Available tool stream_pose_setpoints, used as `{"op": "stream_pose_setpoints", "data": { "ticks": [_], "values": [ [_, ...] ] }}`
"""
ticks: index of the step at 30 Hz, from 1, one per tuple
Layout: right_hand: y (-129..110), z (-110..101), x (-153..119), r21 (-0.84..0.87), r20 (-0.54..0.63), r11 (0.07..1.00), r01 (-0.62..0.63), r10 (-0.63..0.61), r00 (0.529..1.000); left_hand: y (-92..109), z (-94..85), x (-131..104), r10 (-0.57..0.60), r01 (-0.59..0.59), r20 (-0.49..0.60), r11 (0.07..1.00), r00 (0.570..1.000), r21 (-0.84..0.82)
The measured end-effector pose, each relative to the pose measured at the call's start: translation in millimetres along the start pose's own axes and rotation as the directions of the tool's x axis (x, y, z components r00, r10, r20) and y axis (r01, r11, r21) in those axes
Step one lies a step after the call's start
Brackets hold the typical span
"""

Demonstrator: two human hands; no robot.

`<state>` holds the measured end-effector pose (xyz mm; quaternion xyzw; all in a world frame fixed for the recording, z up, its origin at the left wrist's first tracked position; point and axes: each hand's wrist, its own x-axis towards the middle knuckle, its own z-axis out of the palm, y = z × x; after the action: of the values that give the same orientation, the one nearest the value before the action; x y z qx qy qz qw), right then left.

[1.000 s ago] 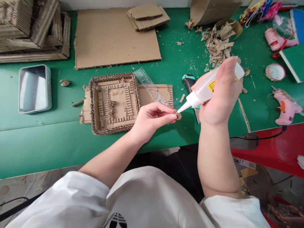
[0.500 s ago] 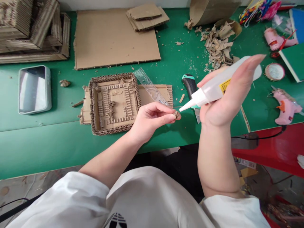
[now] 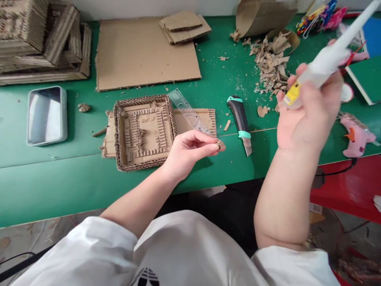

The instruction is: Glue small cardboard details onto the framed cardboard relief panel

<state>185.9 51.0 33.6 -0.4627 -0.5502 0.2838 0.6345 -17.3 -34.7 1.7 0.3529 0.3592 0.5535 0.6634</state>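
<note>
Between thumb and forefinger, my left hand pinches a small cardboard piece over the front part of the table. My right hand grips a white glue bottle with a yellow label, raised at the right, its long nozzle tilted up and away. To the left of my left hand lies a cardboard tray-like model with a corrugated rim and small strips glued inside. A clear plastic ruler rests on a cardboard strip beside it. The utility knife, blade out, lies between my hands.
A phone-like device lies at the left, below stacked cardboard frames. Behind the model is a cardboard sheet. Torn scraps spill at the back right. A pink glue gun lies near the right edge.
My right hand has swung the glue bottle up and right, away from the small piece; its nozzle now points up instead of toward my left hand. The left hand stays nearly still.
</note>
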Motion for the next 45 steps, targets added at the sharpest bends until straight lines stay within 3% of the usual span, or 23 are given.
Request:
{"op": "stream_pose_setpoints", "data": {
  "ticks": [2, 4, 7, 11, 15, 19, 22, 24, 25, 27, 29, 31, 45],
  "values": [
    [21.7, -8.9, 2.6, -0.101, 0.025, 0.995, 0.01, -0.008, 1.0, -0.1, -0.2, 0.4, -0.006, 0.006, -0.01, 1.0, 1.0, 0.007],
    [41.4, -14.3, 0.0, -0.212, 0.102, 0.976, -0.05, 0.073, 0.992, -0.2, -0.4, 0.6, -0.015, 0.016, -0.016, 1.0, 1.0, 0.014],
    [59.0, -16.1, -10.0, -0.403, 0.119, 0.912, -0.084, 0.143, 0.983, -0.3, -0.7, 0.4, -0.025, 0.026, -0.022, 0.999, 0.999, 0.02],
    [59.8, -12.3, -20.4, -0.603, 0.115, 0.792, -0.095, 0.205, 0.972, -0.3, -1.0, 0.3, -0.024, 0.024, -0.019, 1.0, 1.0, 0.001],
    [52.6, -12.9, -19.6, -0.71, 0.107, 0.702, -0.057, 0.188, 0.976, -0.6, -0.9, 0.7, -0.034, 0.033, -0.021, 0.999, 0.999, -0.016],
    [33.3, -24.1, -17.6, -0.7, 0.19, 0.712, 0.052, 0.116, 0.975, -1.0, -0.4, 1.2, -0.049, 0.048, -0.046, 0.999, 0.998, -0.018],
    [1.8, -26.8, -26.8, -0.704, 0.161, 0.707, 0.066, 0.069, 0.985, -0.9, -0.1, 1.6, -0.043, 0.04, -0.059, 0.998, 0.997, -0.051],
    [-20.0, -20.1, -38.8, -0.662, 0.158, 0.737, 0.136, -0.04, 0.987, -0.6, 0.0, 2.0, -0.051, 0.047, -0.059, 0.996, 0.997, -0.075],
    [-28.5, -14.4, -45.5, -0.626, 0.243, 0.746, 0.226, -0.088, 0.966, -0.3, 0.1, 2.3, -0.055, 0.05, -0.058, 0.995, 0.997, -0.085],
    [-38.1, -0.7, -58.1, -0.449, 0.469, 0.742, 0.497, -0.278, 0.838, 0.1, 0.1, 2.7, -0.06, 0.054, -0.058, 0.993, 0.997, -0.1],
    [-38.6, 11.6, -67.1, -0.311, 0.536, 0.726, 0.613, -0.398, 0.744, 0.5, 0.0, 3.1, -0.061, 0.054, -0.065, 0.992, 0.996, -0.112],
    [-34.4, 19.1, -71.6, -0.264, 0.535, 0.724, 0.637, -0.439, 0.721, 0.8, -0.3, 3.2, -0.066, 0.057, -0.071, 0.991, 0.995, -0.123],
    [-25.4, 23.1, -73.7, -0.249, 0.512, 0.73, 0.636, -0.458, 0.726, 2.7, -0.2, 3.0, -0.076, 0.069, -0.045, 0.987, 0.996, -0.144]
  ]
}}
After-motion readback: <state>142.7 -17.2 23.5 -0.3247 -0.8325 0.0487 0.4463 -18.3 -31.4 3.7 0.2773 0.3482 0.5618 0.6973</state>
